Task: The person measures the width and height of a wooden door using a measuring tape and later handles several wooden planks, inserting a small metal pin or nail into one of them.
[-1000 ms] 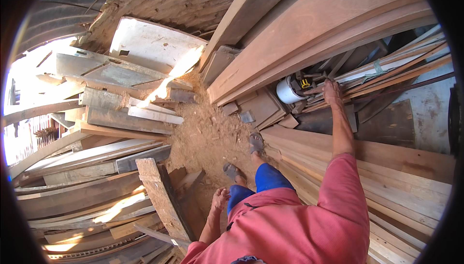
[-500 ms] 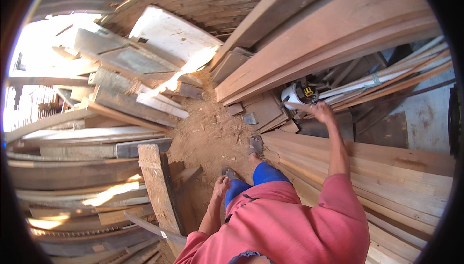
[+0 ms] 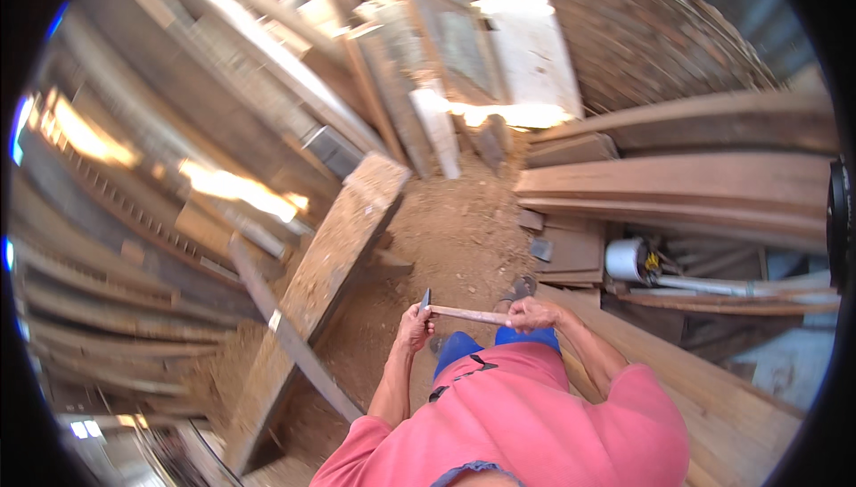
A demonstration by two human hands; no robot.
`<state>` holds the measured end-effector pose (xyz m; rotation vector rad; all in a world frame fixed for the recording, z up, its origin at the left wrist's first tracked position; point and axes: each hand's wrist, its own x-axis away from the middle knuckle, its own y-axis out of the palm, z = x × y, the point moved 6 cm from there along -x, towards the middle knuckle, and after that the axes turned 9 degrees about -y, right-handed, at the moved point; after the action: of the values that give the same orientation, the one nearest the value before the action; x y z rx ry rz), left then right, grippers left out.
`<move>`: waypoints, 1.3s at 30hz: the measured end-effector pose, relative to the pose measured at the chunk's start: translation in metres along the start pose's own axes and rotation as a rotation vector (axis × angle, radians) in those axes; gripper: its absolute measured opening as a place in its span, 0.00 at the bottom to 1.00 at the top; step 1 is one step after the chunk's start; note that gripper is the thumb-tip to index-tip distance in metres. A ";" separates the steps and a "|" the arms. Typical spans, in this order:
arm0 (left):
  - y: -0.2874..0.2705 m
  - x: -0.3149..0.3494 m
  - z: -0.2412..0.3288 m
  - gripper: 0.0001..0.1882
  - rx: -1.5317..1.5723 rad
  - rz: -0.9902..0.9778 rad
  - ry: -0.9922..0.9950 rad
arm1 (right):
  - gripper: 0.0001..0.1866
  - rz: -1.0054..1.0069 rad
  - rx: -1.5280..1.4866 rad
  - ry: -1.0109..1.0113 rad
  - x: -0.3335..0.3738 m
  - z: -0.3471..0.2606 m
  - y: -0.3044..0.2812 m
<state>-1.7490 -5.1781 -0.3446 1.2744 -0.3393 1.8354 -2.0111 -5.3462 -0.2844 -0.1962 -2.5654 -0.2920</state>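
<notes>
Hammer-like tool [image 3: 468,314] is on the near side, held across the person's front between both hands. Left hand [image 3: 413,328] is closed round the head end, dark head [image 3: 426,298] poking past the fingers; right hand [image 3: 533,314] is closed on the other end of the pale handle. Finger placement underneath is hidden, can't tell.

For a good hold: take the weight at the head, likely the heavy end, thumb off the metal edge. Lighter grip at the tail so it can turn without twisting the wrist. Near-level handle looks right to me.

Edges: thick plank [image 3: 334,255] juts out on the left, dusty on top, slim board [image 3: 308,358] crossing it toward the left sleeve [image 3: 343,456]; touching or apart, can't tell. An elbow pushed left would likely catch it. Near right, a board stack [image 3: 704,407] runs beside the right forearm [image 3: 590,341]. Far right, brown beams [image 3: 678,179] point their ends at the dirt floor [image 3: 455,228], white bucket [image 3: 627,260] nearer than those. Far left timber pile [image 3: 134,130] is blurred. Best room: the floor between plank and beam ends, so shifting far is safer than sideways
</notes>
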 end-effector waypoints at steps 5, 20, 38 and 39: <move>-0.038 0.089 0.018 0.14 -0.043 0.132 0.198 | 0.13 -0.237 0.008 0.104 -0.052 -0.048 0.109; -0.378 0.233 -0.185 0.51 -0.190 1.239 -0.217 | 0.12 -0.054 0.635 -0.220 -0.156 -0.140 0.322; -0.319 0.307 -0.256 0.46 0.105 0.504 0.169 | 0.14 0.047 0.826 -0.560 -0.200 -0.237 0.389; -0.309 0.309 -0.271 0.46 0.121 0.448 0.174 | 0.14 0.014 0.790 -0.620 -0.202 -0.245 0.396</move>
<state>-1.7200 -4.6699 -0.2707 1.1730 -0.4509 2.3602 -1.6392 -5.0399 -0.1241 0.0020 -3.0373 0.9186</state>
